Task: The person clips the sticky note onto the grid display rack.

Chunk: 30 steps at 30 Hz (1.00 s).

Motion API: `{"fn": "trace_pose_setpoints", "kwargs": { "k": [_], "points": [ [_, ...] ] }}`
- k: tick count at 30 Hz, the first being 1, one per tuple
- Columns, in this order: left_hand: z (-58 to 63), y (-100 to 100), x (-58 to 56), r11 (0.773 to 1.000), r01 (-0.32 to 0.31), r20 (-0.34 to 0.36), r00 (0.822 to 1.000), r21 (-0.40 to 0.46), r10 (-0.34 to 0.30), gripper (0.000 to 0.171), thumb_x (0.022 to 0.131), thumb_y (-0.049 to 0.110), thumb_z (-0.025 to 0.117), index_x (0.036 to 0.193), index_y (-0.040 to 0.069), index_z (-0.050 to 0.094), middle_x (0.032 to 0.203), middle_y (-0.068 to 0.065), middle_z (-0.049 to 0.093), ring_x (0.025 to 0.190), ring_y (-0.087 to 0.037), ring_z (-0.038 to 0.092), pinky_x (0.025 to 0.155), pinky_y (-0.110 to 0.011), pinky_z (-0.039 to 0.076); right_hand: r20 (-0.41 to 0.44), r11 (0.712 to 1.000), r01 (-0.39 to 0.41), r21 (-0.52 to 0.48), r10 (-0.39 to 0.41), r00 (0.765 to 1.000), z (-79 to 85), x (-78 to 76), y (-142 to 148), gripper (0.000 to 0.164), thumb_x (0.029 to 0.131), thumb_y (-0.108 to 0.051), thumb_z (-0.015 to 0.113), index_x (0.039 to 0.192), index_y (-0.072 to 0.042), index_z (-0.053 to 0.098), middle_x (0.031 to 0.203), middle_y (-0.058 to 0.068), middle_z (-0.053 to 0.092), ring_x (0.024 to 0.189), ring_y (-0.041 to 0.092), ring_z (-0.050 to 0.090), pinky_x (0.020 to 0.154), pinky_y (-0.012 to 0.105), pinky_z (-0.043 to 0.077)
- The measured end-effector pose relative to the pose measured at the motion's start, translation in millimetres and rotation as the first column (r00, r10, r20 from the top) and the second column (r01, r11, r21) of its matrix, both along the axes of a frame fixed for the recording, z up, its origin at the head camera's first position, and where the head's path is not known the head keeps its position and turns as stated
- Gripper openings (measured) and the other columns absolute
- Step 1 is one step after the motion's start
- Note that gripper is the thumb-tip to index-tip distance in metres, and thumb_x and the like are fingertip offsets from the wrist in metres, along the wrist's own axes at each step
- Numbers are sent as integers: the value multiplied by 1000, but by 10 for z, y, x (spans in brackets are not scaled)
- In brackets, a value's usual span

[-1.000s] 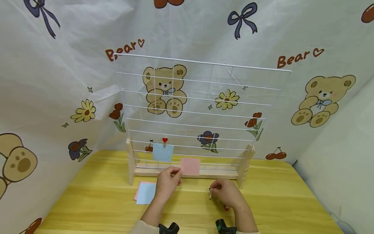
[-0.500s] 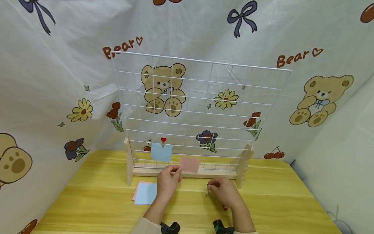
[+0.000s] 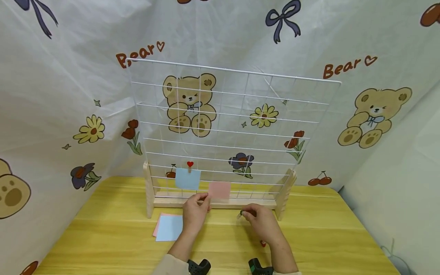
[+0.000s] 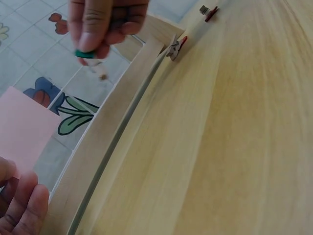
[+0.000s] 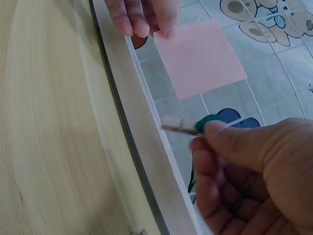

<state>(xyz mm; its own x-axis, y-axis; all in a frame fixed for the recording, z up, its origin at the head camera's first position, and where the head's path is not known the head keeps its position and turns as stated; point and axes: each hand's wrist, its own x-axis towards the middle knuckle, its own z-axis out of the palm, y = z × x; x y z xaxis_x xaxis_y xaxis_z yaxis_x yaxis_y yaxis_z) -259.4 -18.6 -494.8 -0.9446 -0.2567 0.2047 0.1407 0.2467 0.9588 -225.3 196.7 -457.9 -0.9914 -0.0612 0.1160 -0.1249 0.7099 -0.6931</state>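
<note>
My left hand [image 3: 195, 214] pinches a pink paper square [image 3: 220, 190] by its lower left corner, in front of the low part of a white wire grid [image 3: 220, 146]. To its right, my right hand [image 3: 262, 221] holds a small wooden clothespin [image 5: 182, 125] between thumb and index finger. A green piece [image 5: 207, 121] sits at the pinched end, while the bare wooden end points toward the left hand. On the grid a blue paper square [image 3: 187, 179] hangs from a clothespin with a red heart [image 3: 190, 164], up and left of the pink one.
A blue sheet [image 3: 169, 228] lies over a pink one on the table [image 3: 113, 244], left of my left arm. Red-topped clothespins [image 4: 177, 48] lie on the tabletop near my right hand. Wooden feet [image 3: 286, 194] hold the grid up.
My right hand has moved a little left and up with the clothespin, closer to the pink paper. The pink paper has risen slightly. The head view has shifted a bit.
</note>
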Motion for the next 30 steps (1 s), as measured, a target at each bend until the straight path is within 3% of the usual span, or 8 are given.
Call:
{"fn": "trace_pose_setpoints", "kwargs": {
  "k": [5,9,12,18,24,30],
  "points": [
    [-12,-3,-11,1000,-1,5,1000,3,1,15,95,20,74,103,8,78,89,-4,74,64,-11,69,55,-21,54,-176,998,27,-57,-36,984,48,-16,-92,12,95,-13,71,105,-10,77,97,0,74,82,10,63,71,24,53],
    [-7,-4,-27,1000,-2,-1,1000,-3,2,15,95,20,74,103,8,78,89,-4,74,63,-8,68,55,-21,53,-369,997,64,-45,-76,926,71,-23,-155,11,92,-11,75,102,-10,78,92,0,71,79,10,60,69,24,53],
    [-2,-4,-27,1000,-3,-1,1000,-9,3,15,95,21,74,103,9,79,89,-3,73,63,-8,67,55,-21,53,-460,996,86,-29,-89,883,78,-33,-199,8,90,-10,77,99,-11,77,89,0,68,76,9,58,68,24,52],
    [2,-2,-15,1000,-11,1,1000,-11,11,14,95,20,74,103,9,79,90,-4,72,63,-9,67,55,-20,53,-559,996,78,-49,-92,824,97,-84,-290,8,88,-8,79,95,-11,77,85,-1,67,73,10,60,65,25,53],
    [22,1,-14,1000,-12,-23,1000,-6,11,13,94,18,75,101,9,79,89,-4,72,63,-9,68,55,-20,53,-666,996,62,-65,-89,741,84,-197,-378,8,85,-6,81,90,-10,76,82,1,68,71,11,63,63,29,55],
    [3,-22,-38,1000,-20,-12,1000,-14,20,13,94,18,75,101,8,78,87,-3,72,61,-8,66,53,-21,52,-702,995,45,-88,-94,706,52,-294,-463,10,83,-4,82,89,-8,75,81,2,69,70,13,65,62,28,56]
  ]
}}
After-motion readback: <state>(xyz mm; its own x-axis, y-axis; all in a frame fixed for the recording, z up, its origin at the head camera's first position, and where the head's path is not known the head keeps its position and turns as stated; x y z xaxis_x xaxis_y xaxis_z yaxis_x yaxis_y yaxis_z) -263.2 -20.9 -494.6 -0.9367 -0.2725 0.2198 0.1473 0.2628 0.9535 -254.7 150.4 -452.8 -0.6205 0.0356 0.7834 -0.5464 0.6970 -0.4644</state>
